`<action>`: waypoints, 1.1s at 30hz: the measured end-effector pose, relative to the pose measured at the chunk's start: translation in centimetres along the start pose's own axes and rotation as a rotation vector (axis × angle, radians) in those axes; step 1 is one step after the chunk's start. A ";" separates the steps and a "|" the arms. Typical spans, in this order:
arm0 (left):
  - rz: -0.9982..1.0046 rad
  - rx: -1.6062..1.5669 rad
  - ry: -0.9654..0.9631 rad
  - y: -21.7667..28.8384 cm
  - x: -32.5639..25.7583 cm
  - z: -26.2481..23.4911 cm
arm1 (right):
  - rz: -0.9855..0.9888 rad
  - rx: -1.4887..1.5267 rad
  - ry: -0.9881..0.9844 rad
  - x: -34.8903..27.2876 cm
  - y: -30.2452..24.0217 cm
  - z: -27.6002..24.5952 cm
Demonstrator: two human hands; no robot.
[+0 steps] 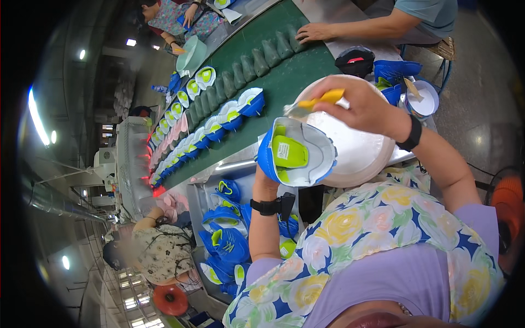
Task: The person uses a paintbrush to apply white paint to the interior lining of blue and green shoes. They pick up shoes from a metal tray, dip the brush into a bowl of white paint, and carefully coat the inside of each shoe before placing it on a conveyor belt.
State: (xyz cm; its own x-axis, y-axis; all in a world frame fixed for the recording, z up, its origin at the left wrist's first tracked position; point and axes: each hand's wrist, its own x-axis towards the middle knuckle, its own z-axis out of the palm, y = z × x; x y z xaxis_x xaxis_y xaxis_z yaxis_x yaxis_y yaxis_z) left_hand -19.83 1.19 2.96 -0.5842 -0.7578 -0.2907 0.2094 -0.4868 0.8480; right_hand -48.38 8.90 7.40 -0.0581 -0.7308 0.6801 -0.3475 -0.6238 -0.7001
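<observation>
My left hand (264,179) holds up a blue shoe upper (320,156) from behind, and the upper hides its fingers. The white inside edge of the upper faces me, with a lime-green tongue bearing a small label. My right hand (362,105) grips a brush (328,97) by its yellow handle. The brush's bristles sit just above the upper's top edge; I cannot tell whether they touch. A large round white basin (366,150) lies beneath the right hand, behind the upper.
A green conveyor belt (246,123) carries rows of blue uppers and dark grey foot-shaped pieces (249,68). Blue uppers fill a bin (192,199) beside my left arm. At right stands a white bucket (425,104) with a stick. Other people work across the belt and at left.
</observation>
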 end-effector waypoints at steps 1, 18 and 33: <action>0.025 0.019 0.000 -0.1 0.0 0.3 | -0.061 -0.031 -0.045 0.1 -0.7 0.4; 0.070 -0.085 -0.023 -0.3 1.3 0.4 | 0.176 -0.106 -0.079 0.4 0.2 1.6; 0.104 0.106 0.376 -2.4 20.1 -14.0 | 0.888 0.215 0.145 -5.7 3.3 -1.2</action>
State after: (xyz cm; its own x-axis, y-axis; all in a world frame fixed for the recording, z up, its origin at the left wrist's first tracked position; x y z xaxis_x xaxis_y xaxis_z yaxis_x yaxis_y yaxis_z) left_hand -21.11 -18.97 -11.18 -0.2321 -0.9164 -0.3260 0.1587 -0.3664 0.9168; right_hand -50.28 11.31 1.49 -0.3414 -0.9328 -0.1154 0.0609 0.1005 -0.9931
